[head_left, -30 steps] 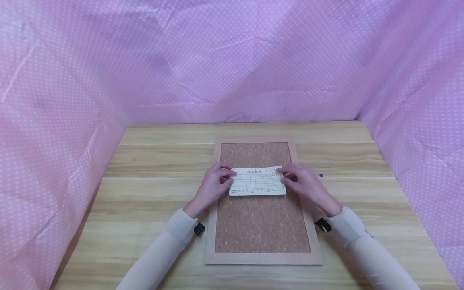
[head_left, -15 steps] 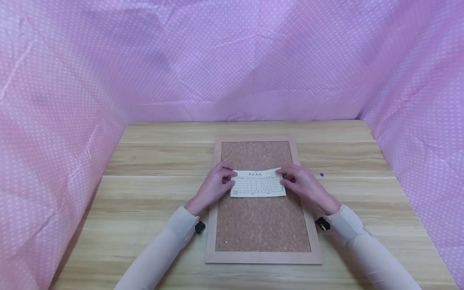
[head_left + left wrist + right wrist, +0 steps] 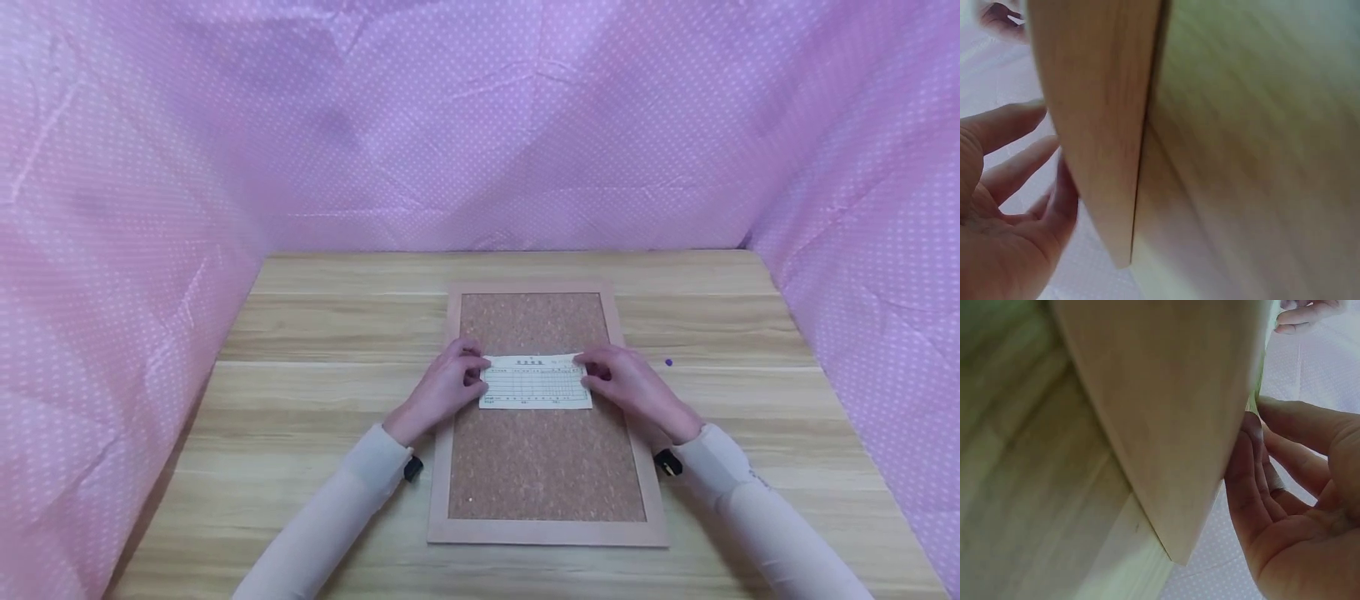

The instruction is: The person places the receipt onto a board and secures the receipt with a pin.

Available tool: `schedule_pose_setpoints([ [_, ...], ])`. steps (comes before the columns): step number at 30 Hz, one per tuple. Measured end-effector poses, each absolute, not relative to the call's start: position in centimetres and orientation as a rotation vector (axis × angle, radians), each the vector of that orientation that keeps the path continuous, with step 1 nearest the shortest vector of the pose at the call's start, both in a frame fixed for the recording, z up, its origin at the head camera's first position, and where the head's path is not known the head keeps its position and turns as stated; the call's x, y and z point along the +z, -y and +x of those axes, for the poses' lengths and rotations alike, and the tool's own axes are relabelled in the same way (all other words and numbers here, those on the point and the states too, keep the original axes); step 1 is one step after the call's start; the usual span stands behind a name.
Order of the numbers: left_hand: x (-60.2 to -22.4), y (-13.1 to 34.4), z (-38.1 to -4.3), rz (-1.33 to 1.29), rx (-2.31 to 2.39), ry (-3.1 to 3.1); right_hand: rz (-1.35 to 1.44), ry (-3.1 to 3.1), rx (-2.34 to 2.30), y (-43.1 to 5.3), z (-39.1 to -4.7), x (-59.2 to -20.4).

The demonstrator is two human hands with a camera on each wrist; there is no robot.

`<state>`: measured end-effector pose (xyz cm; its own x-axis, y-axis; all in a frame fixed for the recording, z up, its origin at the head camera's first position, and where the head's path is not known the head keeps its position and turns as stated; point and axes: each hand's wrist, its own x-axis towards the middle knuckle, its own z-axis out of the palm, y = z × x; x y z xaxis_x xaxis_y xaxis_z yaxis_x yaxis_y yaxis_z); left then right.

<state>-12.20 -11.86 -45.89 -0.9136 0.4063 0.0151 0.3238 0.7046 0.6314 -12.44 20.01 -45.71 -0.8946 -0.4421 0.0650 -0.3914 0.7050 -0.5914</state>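
A printed paper slip (image 3: 536,385), ruled like a receipt form, lies crosswise over the middle of a cork board (image 3: 547,467) with a wooden frame. At the slip's left edge, my left hand (image 3: 442,387) pinches it between thumb and fingers. My right hand (image 3: 630,385) pinches the right edge in the same way. In the right wrist view, thumb and finger meet on a thin strip of the paper (image 3: 1254,403). The wooden frame (image 3: 1094,112) fills much of the left wrist view and hides the paper there.
The board lies on a wood-grain table (image 3: 322,392). A small purple thing (image 3: 669,362), too small to make out, lies right of the board. Pink dotted cloth (image 3: 487,125) hangs behind and at both sides.
Both hands have brought the slip slightly lower in the head view. Its upper right corner, curled before, now looks flatter.
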Motion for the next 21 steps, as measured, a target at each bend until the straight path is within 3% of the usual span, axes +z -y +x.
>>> schedule_pose_setpoints([
  [8,-45.7,12.7,-11.6,0.862,0.775,-2.774,-0.679,-2.809,-0.919,-20.4,-12.4,-45.9],
  [21,-45.9,13.2,-11.5,0.848,0.558,-2.775,-0.692,-2.805,-0.978,-20.5,-12.0,-45.5],
])
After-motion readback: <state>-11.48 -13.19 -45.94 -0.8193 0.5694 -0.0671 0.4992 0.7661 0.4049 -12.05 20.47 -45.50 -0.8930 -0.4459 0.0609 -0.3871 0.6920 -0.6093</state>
